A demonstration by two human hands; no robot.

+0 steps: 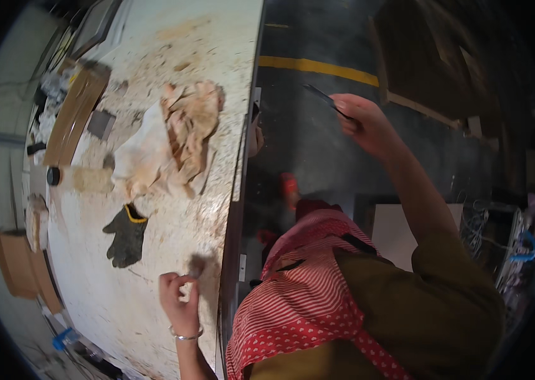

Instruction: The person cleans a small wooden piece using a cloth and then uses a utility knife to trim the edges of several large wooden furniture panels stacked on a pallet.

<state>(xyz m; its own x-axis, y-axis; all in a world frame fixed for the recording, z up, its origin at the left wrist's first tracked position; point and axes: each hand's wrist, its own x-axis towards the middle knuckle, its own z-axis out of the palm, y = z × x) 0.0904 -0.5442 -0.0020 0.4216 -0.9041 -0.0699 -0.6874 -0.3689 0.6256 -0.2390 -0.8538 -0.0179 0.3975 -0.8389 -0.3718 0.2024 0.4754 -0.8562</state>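
**Dark tool gripped over the floor**

The thin dark tool is held in the right hand, its near end closed in a narrow grip and its free tip pointed forward and to the left of that grip. It is well apart from the table; its exact kind cannot be told. On the left hand, thumb and finger are bent into a narrow pinch; whether the blurred grey patch just beyond them is gripped cannot be told. Ahead of that pinch and to its left, a dark glove is seen, with crumpled cloth farther ahead.

For good control, the tool is best held firmly but lightly, its tip aimed away from the left hand, and the pinch is best made with the fingertips alone.
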